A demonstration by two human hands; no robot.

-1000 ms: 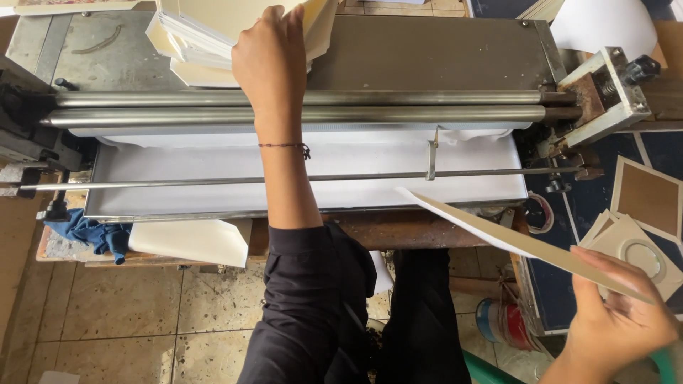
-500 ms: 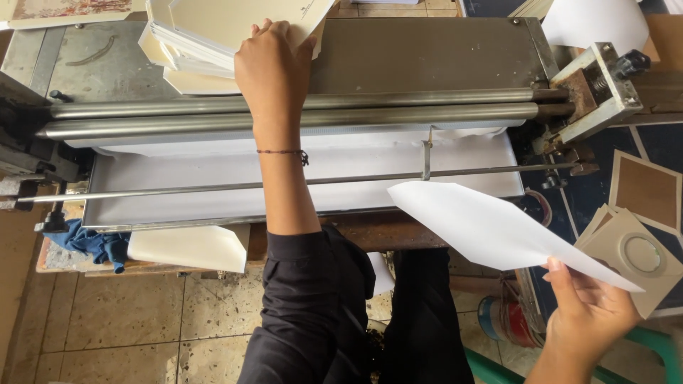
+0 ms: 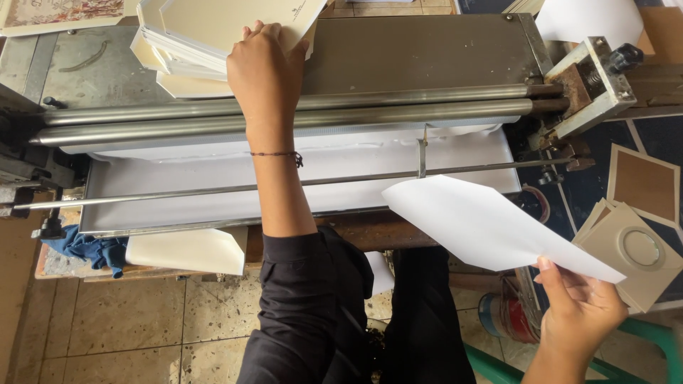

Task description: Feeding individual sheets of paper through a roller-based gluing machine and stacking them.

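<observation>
The left hand (image 3: pixel 265 67) reaches far over the machine and lies on a stack of cream cards (image 3: pixel 206 39), which sits on the grey metal top (image 3: pixel 420 50) at the far left. Its fingers curl over the near edge of the top card, so the grip is closed on this card, but how firmly I cannot tell. A thin thread bracelet (image 3: pixel 279 154) goes around the wrist.

The right hand (image 3: pixel 580 313) is near, at the right side, away from the machine. Its grip pinches the corner of a white sheet (image 3: pixel 484 224) between thumb and fingers. The sheet is in the air, tilted, and its far left corner comes over the near edge of the white tray (image 3: pixel 178 188).

Two long steel rollers (image 3: pixel 398 110) run from left to right between the stack and the tray, and a thin rod (image 3: pixel 171 193) crosses above the tray. A blue cloth (image 3: pixel 85 247) hangs at the near left corner. At the right, square brown boards (image 3: pixel 640 242) lie on a dark surface, one of them with a round disc on it.
</observation>
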